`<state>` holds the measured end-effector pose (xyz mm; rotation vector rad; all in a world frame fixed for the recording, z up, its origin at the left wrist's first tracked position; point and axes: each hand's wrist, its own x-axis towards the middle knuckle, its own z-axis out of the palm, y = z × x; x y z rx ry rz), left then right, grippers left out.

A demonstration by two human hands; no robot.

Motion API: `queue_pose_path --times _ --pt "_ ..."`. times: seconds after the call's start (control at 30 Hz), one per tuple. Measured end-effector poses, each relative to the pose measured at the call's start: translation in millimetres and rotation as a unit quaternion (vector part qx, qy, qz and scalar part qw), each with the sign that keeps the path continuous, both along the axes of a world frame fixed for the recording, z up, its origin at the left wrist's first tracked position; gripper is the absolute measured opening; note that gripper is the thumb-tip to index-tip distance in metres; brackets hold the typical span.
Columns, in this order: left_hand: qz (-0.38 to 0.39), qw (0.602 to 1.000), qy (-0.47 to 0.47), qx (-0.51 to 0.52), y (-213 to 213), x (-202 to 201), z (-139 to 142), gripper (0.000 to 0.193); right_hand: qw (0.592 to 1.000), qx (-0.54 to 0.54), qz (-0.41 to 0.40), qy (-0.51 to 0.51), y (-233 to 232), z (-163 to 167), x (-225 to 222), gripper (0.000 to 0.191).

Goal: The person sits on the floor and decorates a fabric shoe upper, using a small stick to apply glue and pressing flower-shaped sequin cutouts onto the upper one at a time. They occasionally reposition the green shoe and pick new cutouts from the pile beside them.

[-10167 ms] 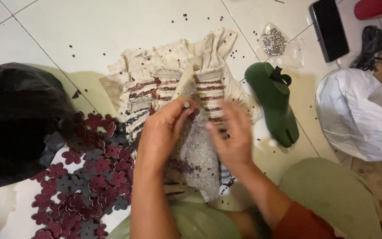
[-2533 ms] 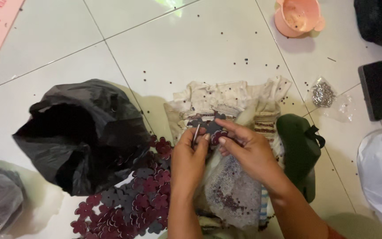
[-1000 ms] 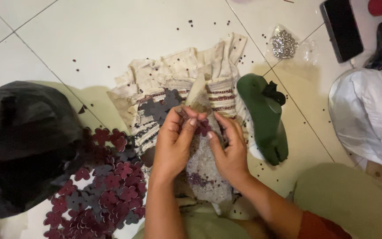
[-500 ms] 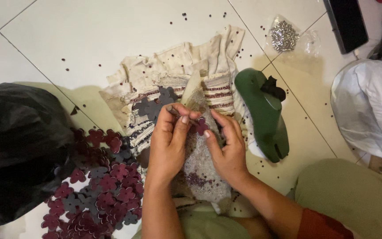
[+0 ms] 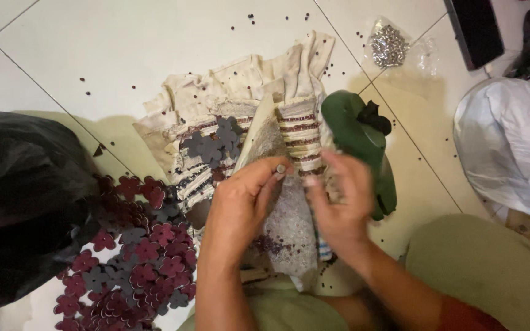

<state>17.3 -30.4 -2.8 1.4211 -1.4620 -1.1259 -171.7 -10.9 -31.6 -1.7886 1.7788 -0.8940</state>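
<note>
Kneeling view: seen from above, a person works low over a pale tiled floor (image 5: 124, 55), with olive-clad knees at the bottom edge of the head view.
Floor: large glossy off-white tiles with thin dark grout lines, sprinkled with small dark beads, thickest around the cloth.
Left hand (image 5: 240, 205): fingers curled, thumb and forefinger pinched on a small greyish piece (image 5: 281, 168) at the fingertips; what that piece is cannot be made out.
Right hand (image 5: 338, 205): blurred, fingers loosely bent beside the left one; whether it grips anything cannot be told.
Work piece: a grey beaded panel (image 5: 289, 227) lies under and between both hands, resting on a crumpled cream cloth with dark red stripes (image 5: 234, 92).
On the cloth: a small cluster of dark grey flower cut-outs (image 5: 213, 144), just beyond the left hand.
Left side: a heap of maroon and grey flower cut-outs (image 5: 136, 257) on the tiles, touching a black plastic bag (image 5: 26, 202).
Right side: a green sandal (image 5: 363, 144) with a black knot, lying against the cloth's edge.
Far right: a white plastic bag (image 5: 510, 147).
Top right: a clear packet of silver bits (image 5: 389, 44), near a flat black device (image 5: 476, 30).
</note>
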Motion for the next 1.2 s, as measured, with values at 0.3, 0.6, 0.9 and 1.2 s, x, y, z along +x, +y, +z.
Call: queue_pose_path --times 0.3,0.6,0.9,1.2 --pt "0.014 1.0 0.009 0.012 5.6 -1.8 3.3 0.021 0.985 0.059 -0.03 0.161 -20.1 3.3 -60.7 0.095" --pt "0.029 0.998 0.0 -0.062 8.8 5.7 -3.2 0.023 0.99 0.123 0.001 0.067 3.0 89.0 -74.0 0.086" --pt "0.035 0.996 0.007 -0.078 10.5 6.9 -4.6 0.02 0.993 -0.078 0.086 0.018 20.2 162.4 -26.7 0.095" --pt "0.023 0.998 -0.033 -0.045 9.6 11.2 -11.9 0.019 0.988 0.113 0.061 0.083 35.4 110.7 -48.1 0.098"
